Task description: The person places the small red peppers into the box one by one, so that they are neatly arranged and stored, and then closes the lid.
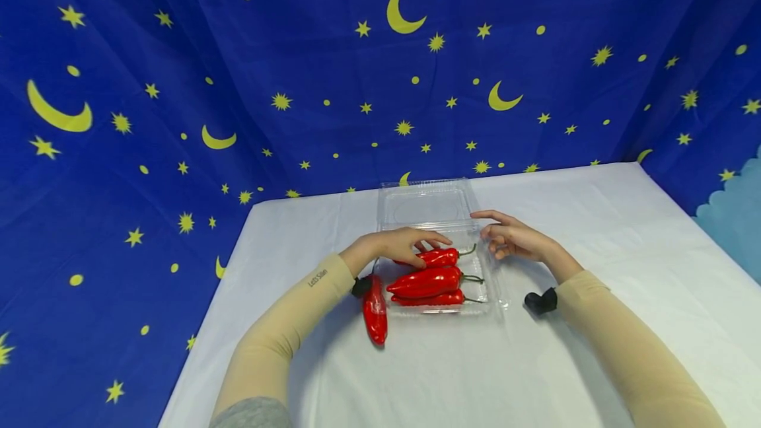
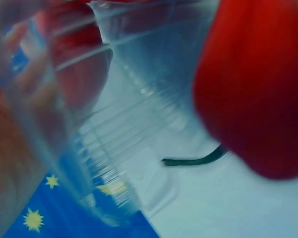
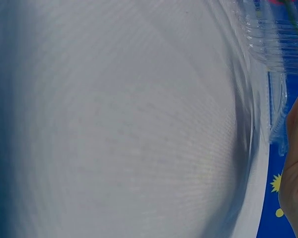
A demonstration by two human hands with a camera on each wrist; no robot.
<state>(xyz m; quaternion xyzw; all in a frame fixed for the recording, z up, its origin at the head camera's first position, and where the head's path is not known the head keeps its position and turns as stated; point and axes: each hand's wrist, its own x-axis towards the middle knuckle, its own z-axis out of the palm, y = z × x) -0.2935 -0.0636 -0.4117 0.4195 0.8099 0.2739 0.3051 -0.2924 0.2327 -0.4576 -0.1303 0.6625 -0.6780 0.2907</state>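
Note:
A clear plastic clamshell box (image 1: 410, 310) stands on the table with its lid (image 1: 425, 207) folded back behind it. My left hand (image 1: 392, 243) reaches in over the left wall and holds the rearmost red pepper (image 1: 442, 257), thumb on the near side, fingers beyond. Two more red peppers (image 1: 425, 282) lie in front of it, stems to the right. Another red pepper (image 1: 374, 312) lies outside, left of the box, large in the left wrist view (image 2: 258, 89). By the box's right rim, my right hand (image 1: 520, 240) hovers with loosely bent fingers, holding nothing.
White cloth covers the table (image 1: 440, 375). A blue curtain (image 1: 333, 71) with yellow moons and stars hangs behind and at both sides. Black wrist cameras, one (image 1: 540, 302) on the right and one (image 1: 360, 286) on the left, hang under the wrists.

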